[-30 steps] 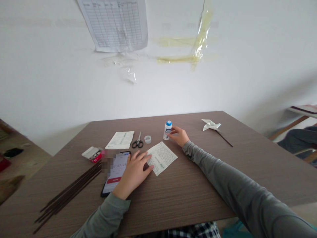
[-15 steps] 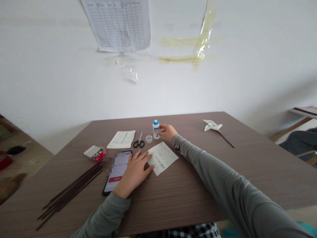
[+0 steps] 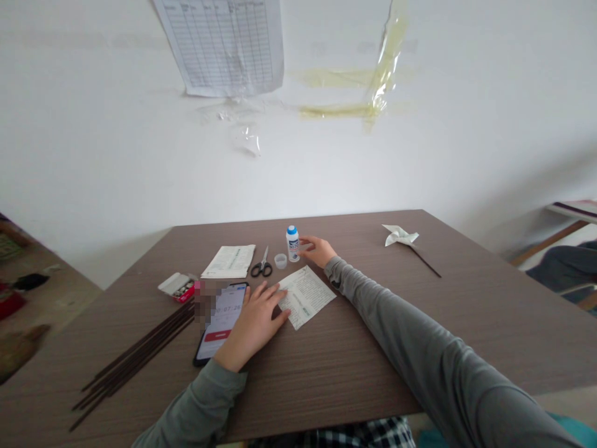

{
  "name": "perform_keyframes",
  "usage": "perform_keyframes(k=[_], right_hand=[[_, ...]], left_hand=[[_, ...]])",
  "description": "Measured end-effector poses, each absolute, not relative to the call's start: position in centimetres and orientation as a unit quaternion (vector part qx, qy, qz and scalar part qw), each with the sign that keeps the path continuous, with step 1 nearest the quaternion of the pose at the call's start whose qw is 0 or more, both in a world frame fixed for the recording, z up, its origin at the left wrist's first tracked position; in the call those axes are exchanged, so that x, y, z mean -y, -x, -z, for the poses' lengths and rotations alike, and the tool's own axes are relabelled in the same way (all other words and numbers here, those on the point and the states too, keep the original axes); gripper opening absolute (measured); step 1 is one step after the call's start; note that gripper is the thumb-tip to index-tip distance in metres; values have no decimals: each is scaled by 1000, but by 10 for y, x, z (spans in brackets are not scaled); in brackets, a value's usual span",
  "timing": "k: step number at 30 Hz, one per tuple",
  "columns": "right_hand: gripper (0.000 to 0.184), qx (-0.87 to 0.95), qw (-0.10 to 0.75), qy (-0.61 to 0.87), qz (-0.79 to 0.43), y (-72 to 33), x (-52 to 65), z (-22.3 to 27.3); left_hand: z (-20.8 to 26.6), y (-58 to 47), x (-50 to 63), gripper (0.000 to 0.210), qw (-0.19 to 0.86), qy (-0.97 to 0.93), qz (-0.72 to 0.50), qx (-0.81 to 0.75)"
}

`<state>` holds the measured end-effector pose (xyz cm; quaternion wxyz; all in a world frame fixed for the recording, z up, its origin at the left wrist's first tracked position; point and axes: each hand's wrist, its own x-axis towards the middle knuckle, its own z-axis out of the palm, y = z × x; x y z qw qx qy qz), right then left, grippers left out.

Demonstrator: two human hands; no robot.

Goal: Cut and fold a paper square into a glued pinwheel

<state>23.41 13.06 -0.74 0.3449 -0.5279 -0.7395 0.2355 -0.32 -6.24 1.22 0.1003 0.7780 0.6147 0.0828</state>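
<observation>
My left hand (image 3: 256,326) lies with fingers spread, its fingertips on the left corner of a square of printed paper (image 3: 310,295) and its back edge over a phone (image 3: 220,330) showing a running timer. My right hand (image 3: 319,250) is beside a small white bottle with a blue cap (image 3: 292,244), which stands upright. Its fingers are apart and curved near the bottle's right side; whether a fingertip touches it I cannot tell. Left of the bottle are a small clear cup (image 3: 280,261) and black-handled scissors (image 3: 262,267).
A stack of printed paper (image 3: 228,262) lies at the back left. A small red and white box (image 3: 177,287) and several dark thin sticks (image 3: 133,358) lie on the left. A paper pinwheel (image 3: 400,236) on a stick rests at the right. Behind the table rises a wall (image 3: 326,174).
The bottle stands slightly further left, and my right hand has drawn back a little to the right. My left hand has stayed in place on the paper.
</observation>
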Motion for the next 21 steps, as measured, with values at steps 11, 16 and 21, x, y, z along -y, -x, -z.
perform_keyframes(k=[11, 16, 21], right_hand=[[28, 854, 313, 401, -114, -297, -60, 24], [16, 907, 274, 309, -80, -317, -30, 32], [5, 924, 246, 288, -45, -318, -9, 35]], left_hand=[[14, -9, 66, 41, 43, -800, -142, -581], [14, -16, 68, 39, 23, -797, -143, -586], [13, -21, 68, 36, 8, -795, -162, -584]])
